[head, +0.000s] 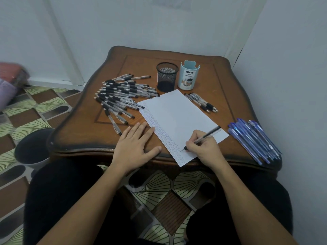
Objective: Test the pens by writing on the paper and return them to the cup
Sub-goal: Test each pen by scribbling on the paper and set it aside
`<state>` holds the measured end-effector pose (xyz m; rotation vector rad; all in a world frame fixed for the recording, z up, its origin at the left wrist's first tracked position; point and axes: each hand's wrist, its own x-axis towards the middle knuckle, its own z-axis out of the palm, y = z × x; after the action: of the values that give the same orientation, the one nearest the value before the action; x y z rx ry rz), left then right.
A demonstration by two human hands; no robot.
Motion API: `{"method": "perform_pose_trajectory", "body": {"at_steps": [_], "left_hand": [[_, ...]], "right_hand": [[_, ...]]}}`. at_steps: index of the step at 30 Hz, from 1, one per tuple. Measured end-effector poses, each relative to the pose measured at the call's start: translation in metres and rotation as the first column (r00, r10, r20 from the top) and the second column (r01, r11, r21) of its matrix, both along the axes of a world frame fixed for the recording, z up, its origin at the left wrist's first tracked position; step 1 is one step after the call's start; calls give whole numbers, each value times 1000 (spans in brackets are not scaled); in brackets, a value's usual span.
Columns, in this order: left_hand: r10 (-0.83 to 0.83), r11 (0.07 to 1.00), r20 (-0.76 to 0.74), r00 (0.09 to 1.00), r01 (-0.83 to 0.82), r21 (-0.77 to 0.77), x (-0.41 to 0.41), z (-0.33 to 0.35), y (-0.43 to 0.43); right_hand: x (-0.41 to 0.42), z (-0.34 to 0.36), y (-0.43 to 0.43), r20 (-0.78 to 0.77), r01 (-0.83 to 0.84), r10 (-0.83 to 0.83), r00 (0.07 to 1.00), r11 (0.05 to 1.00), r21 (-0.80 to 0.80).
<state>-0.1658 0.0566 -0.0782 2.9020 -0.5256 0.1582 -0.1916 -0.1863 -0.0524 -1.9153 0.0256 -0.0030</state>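
While beside paper, pen heap.

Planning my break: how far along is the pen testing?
Done: test marks line the paper's left edge. In hand: the right hand writes with a pen; the left hand lies flat. Left: the mesh cup looks empty; pen piles lie on the table.

You sit in a room of a home: a small carved wooden table stands in a corner of plain white walls, on a patterned floor, with blurred folded cloths far left and a dark bucket near left.
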Motion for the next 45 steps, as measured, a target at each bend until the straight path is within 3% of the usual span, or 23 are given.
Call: {"method": "perform_pose_trajectory", "body": {"at_steps": [17, 36, 45], "left_hand": [[15, 1000, 18, 1000, -15, -12, 0, -1, 0], [15, 1000, 20, 1000, -15, -25, -1, 0, -1], [17, 1000, 10, 1000, -17, -11, -1, 0, -1]], "right_hand": [[4, -7, -4, 0, -42, 42, 999, 997, -68], [4, -11, -3, 21, -26, 26, 999, 999, 20], [3, -14, -1, 33, -53, 53, 998, 999, -11]]}}
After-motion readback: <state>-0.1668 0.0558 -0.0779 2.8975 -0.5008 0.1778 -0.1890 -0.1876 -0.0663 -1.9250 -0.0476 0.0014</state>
